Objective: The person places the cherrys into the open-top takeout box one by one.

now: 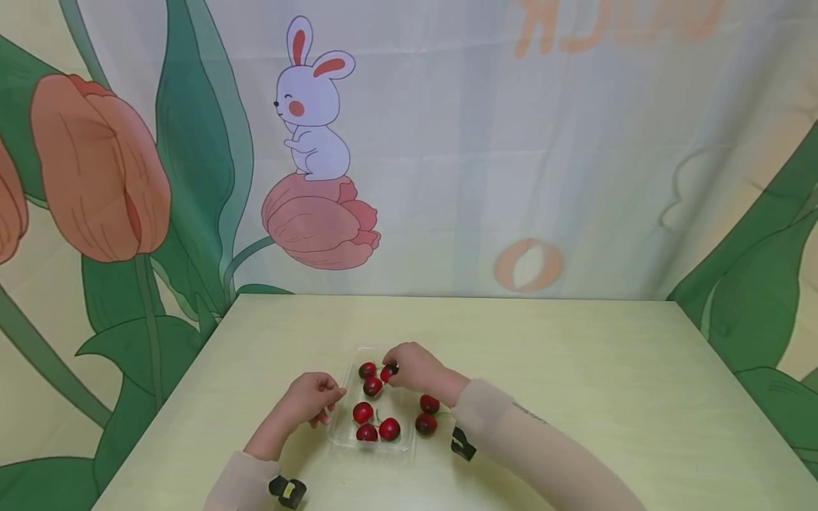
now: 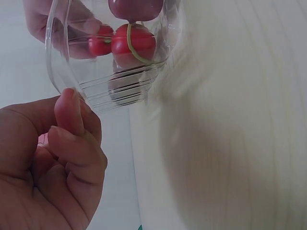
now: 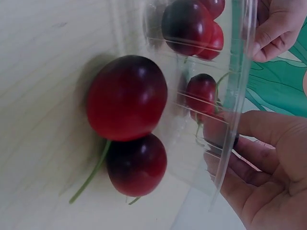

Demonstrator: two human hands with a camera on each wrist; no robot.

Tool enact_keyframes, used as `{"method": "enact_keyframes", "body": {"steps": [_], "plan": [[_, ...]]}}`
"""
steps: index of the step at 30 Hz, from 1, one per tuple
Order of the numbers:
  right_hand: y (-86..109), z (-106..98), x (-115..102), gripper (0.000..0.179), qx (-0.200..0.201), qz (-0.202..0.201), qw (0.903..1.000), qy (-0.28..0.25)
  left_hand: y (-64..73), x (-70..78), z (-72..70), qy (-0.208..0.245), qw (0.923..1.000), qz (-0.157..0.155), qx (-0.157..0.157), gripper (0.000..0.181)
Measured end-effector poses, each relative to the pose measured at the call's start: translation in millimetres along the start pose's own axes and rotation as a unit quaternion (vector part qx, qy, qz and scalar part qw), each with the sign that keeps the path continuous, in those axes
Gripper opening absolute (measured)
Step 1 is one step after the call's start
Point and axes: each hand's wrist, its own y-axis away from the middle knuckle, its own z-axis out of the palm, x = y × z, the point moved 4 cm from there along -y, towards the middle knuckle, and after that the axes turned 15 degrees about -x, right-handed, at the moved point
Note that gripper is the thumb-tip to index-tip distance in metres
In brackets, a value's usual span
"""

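Observation:
A clear plastic tray (image 1: 338, 427) stands on the table with several dark red cherries inside. My left hand (image 1: 311, 399) pinches its left rim between thumb and forefinger, and the left wrist view shows the fingertips (image 2: 70, 108) right at the rim's corner. Over the tray's far right part, my right hand (image 1: 415, 367) holds a cherry (image 3: 218, 130) by its fingertips, low among the others. Beside it lie a cherry (image 1: 367, 370) and another cherry (image 1: 373, 386). Three more sit in the near half, including a cherry (image 1: 389, 429) at the right.
Two cherries lie on the table right of the tray, under the right forearm: a nearer cherry (image 3: 127, 98) with a green stem and a farther cherry (image 3: 137, 165). The pale table (image 1: 575, 369) ends at a printed curtain (image 1: 434, 142). Each wrist wears a black device (image 1: 463, 443).

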Motion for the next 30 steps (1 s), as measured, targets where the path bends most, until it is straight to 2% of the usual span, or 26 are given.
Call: {"method": "enact_keyframes", "body": {"steps": [18, 30], "plan": [[-14.4, 11, -1, 0.025, 0.002, 0.028, 0.9987, 0.044, -1.3, -1.5, 0.0, 0.005, 1.0000, 0.000, -0.001, 0.018], [-18.0, 16, -2, 0.024, -0.006, 0.042, 0.9979, 0.050, -1.1, -0.4, -0.8, -0.001, 1.0000, 0.000, -0.001, 0.018]]}}
